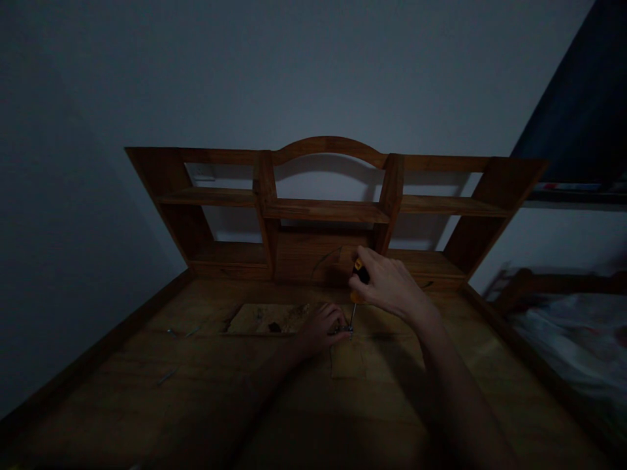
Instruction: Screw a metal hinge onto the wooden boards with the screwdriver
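Note:
My right hand (389, 284) is closed round the black and orange handle of a screwdriver (356, 287) held upright, tip down on the wooden desk (206, 385). My left hand (321, 326) rests on the desk beside the tip, fingers curled and pinching a small metal part (345, 331) there; what it is stays too dark to make out. A lighter, rough rectangular patch of wood (267, 318) lies just left of my left hand.
A wooden hutch with shelves and an arched top (328, 196) stands at the desk's back against a pale wall. A few loose screws (169, 375) lie at the left. A bed with light bedding (568, 339) is at the right. The room is dim.

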`<action>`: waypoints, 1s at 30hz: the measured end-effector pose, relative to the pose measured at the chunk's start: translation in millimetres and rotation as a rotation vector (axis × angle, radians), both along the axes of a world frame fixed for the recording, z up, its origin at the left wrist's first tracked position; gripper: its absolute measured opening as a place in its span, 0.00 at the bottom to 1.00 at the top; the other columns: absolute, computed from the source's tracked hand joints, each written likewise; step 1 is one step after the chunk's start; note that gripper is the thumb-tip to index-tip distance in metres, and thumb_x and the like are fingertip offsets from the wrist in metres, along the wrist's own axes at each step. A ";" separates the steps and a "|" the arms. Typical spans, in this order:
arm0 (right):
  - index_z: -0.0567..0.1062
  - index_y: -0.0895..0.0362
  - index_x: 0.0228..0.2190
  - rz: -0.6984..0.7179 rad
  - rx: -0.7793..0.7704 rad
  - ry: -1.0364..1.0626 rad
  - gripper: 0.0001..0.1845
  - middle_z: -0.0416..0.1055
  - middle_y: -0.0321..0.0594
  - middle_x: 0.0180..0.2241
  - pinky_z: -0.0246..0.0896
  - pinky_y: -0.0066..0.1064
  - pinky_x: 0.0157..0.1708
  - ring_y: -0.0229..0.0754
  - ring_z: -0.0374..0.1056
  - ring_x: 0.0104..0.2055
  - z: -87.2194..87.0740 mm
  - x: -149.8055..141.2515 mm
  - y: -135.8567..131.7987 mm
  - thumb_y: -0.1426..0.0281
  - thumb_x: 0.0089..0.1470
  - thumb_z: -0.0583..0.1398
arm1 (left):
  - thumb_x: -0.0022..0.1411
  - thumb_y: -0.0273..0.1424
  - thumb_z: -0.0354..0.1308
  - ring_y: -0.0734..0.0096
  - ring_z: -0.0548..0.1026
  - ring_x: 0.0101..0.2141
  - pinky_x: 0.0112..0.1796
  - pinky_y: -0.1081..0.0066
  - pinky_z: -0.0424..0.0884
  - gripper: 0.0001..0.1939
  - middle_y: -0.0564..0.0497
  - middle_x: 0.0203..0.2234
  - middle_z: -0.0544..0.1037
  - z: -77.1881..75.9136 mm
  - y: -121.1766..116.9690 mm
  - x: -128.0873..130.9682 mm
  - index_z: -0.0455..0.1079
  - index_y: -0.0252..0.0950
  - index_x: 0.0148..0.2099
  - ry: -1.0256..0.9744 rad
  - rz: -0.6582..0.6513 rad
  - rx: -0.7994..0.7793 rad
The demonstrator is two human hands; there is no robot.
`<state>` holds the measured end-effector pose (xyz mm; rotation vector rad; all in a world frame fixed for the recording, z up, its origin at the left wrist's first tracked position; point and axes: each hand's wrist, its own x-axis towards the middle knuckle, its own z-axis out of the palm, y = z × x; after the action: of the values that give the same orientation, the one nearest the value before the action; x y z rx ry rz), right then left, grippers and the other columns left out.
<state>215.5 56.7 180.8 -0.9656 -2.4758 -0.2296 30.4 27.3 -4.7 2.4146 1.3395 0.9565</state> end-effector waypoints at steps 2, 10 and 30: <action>0.66 0.55 0.41 0.039 -0.014 0.002 0.10 0.76 0.42 0.38 0.53 0.32 0.32 0.45 0.72 0.37 -0.4 0.0 0.7 0.64 0.61 0.51 | 0.64 0.41 0.59 0.64 0.68 0.44 0.46 0.65 0.64 0.12 0.49 0.40 0.71 -2.0 0.5 0.3 0.68 0.37 0.40 -0.005 0.004 0.007; 0.66 0.55 0.40 0.019 0.042 -0.011 0.11 0.75 0.42 0.38 0.53 0.32 0.33 0.46 0.72 0.37 0.0 -2.3 -1.8 0.62 0.62 0.51 | 0.64 0.40 0.60 0.64 0.69 0.43 0.46 0.65 0.64 0.11 0.50 0.40 0.71 -7.2 2.1 0.7 0.68 0.38 0.40 -0.010 0.010 0.027; 0.68 0.55 0.49 0.171 -0.045 0.067 0.16 0.68 0.43 0.47 0.61 0.34 0.41 0.43 0.69 0.41 2.0 4.0 0.9 0.67 0.60 0.54 | 0.64 0.39 0.60 0.65 0.68 0.44 0.46 0.66 0.64 0.11 0.50 0.40 0.71 -9.6 3.8 -0.3 0.67 0.38 0.40 -0.010 -0.001 0.034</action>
<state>219.4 57.7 182.8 -0.7608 -2.4940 -0.0848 30.2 31.1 -14.3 2.4319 1.3286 0.9983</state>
